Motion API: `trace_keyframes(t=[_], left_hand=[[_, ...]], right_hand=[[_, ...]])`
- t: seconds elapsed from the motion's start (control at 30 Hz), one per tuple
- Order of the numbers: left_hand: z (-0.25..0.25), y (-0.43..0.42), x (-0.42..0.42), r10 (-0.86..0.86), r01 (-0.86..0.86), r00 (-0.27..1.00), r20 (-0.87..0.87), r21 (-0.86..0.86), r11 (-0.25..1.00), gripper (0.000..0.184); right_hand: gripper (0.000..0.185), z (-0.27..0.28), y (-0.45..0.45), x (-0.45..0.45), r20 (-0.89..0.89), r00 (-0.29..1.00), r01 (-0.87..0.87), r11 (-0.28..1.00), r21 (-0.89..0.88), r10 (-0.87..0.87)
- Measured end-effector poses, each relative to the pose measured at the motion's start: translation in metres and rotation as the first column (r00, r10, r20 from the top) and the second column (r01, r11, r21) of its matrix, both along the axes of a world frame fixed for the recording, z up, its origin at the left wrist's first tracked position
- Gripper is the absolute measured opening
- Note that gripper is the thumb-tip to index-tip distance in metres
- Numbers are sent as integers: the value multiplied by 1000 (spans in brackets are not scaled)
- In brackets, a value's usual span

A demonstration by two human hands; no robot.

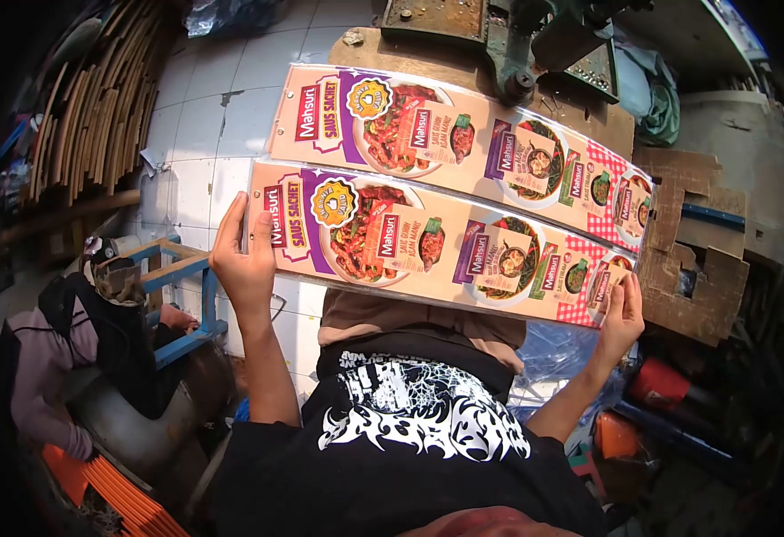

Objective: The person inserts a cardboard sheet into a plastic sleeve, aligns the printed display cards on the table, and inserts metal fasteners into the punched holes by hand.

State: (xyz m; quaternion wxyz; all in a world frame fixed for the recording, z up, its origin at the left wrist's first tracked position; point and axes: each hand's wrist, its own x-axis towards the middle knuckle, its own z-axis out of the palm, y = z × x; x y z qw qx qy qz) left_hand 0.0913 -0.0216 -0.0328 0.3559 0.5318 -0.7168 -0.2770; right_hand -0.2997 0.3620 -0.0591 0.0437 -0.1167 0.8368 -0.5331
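Two long printed Mahsuri boards lie one behind the other, both slanting down to the right. The nearer board point(446, 246) is held at its two ends. My left hand point(245, 252) grips its left end, with the thumb on the printed face. At the right end, my right hand point(623, 315) pinches the lower corner, fingers together. The farther board point(472, 143) rests on a brown wooden surface point(356, 55), its lower edge close against the nearer board. What supports the nearer board underneath is hidden.
A green metal machine point(522, 54) with trays stands just beyond the farther board. Cut cardboard point(701, 259) lies at the right. A blue metal frame point(186, 268) and another person's sleeve point(43, 385) are at the left. Brown sheets point(106, 89) are stacked upper left.
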Motion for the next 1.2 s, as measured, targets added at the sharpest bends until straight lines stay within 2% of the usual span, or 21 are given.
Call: trace_keyframes(t=[0.03,0.1,0.27,0.3,0.33,0.37,0.43,0.5,0.57,0.7,0.77,0.83,0.9,0.97,1.0,1.07,1.2], left_hand=[[2,0,-1,-5,7,999,44,-31,999,38],[12,3,-5,-7,11,998,67,-68,998,37],[27,7,-3,24,-8,994,105,-151,988,33],[26,9,0,31,-30,1000,6,-60,998,31],[25,10,3,45,-42,994,-96,32,999,30],[26,11,4,58,-55,992,-109,27,998,30],[32,15,6,72,18,947,-314,274,962,28],[32,11,6,76,14,925,-371,234,972,28],[31,11,12,57,85,910,-411,320,944,31],[37,0,20,4,166,924,-383,408,898,33],[43,-5,18,-7,209,902,-433,421,883,34],[37,-10,23,-77,264,909,-409,424,866,35],[49,-15,26,-188,332,912,-365,386,861,38],[52,-16,31,-219,388,881,-419,375,842,40],[54,-17,33,-204,380,883,-424,387,840,40],[61,-19,39,-292,502,829,-478,404,765,44],[69,-26,42,-351,614,752,-559,399,681,44]], right_hand=[[43,2,0,1,-3,1000,-2,1000,0,2],[41,10,-3,-1,142,988,76,996,-56,-67],[40,18,-1,1,65,994,84,996,-34,-82],[40,17,1,-1,25,996,87,995,-48,-86],[39,27,-4,3,76,992,104,993,-57,-99],[39,29,-4,2,64,994,89,994,-64,-85],[36,31,1,-3,-42,993,105,992,-67,-108],[34,35,6,-9,-86,986,139,990,-38,-142],[32,41,14,-18,-116,984,132,991,-11,-133],[30,54,11,-22,-155,981,131,989,70,-119],[30,59,6,-21,-159,983,108,992,68,-96],[33,71,-6,-18,-24,992,122,988,92,-120],[34,64,-1,-29,-47,996,77,994,72,-73],[35,66,-1,-35,-29,994,108,992,72,-106],[35,69,10,-44,38,997,59,985,164,-66],[34,57,22,-57,26,996,76,984,161,-81],[30,47,28,-66,49,986,150,982,118,-157]])
